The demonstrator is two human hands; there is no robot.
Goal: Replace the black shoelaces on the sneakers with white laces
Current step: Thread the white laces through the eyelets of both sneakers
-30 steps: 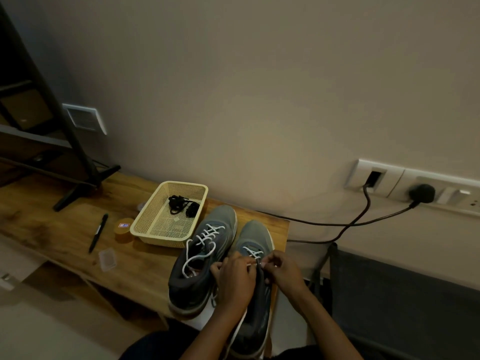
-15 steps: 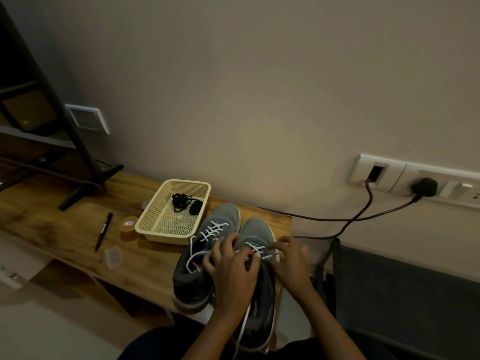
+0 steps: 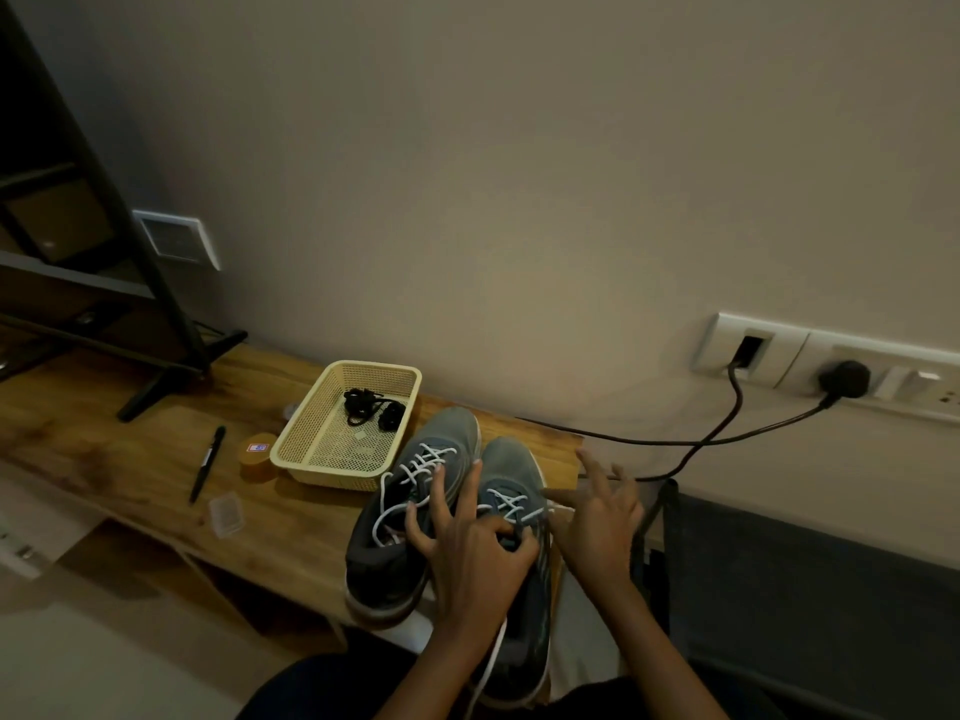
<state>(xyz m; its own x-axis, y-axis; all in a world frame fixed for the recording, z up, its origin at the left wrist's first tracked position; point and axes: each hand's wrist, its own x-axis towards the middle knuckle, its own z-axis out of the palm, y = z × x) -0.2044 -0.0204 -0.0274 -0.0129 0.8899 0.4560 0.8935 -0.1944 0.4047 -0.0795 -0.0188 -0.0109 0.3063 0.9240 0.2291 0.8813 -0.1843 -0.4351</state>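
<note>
Grey mesh sneaker [image 3: 511, 465] on the right sits part-laced at the near right end of the wooden table [image 3: 130, 459], heel past the edge. Left hand [image 3: 472, 558] grip is narrow, thumb and forefinger pinching the white lace [image 3: 511, 504] at the eyelets; right hand [image 3: 597, 522] is splayed just right of the shoe, can't tell if it holds anything. Risks: a lopsided tug probably strips the lace from an eyelet, or tips the overhanging shoe off the table.
</note>
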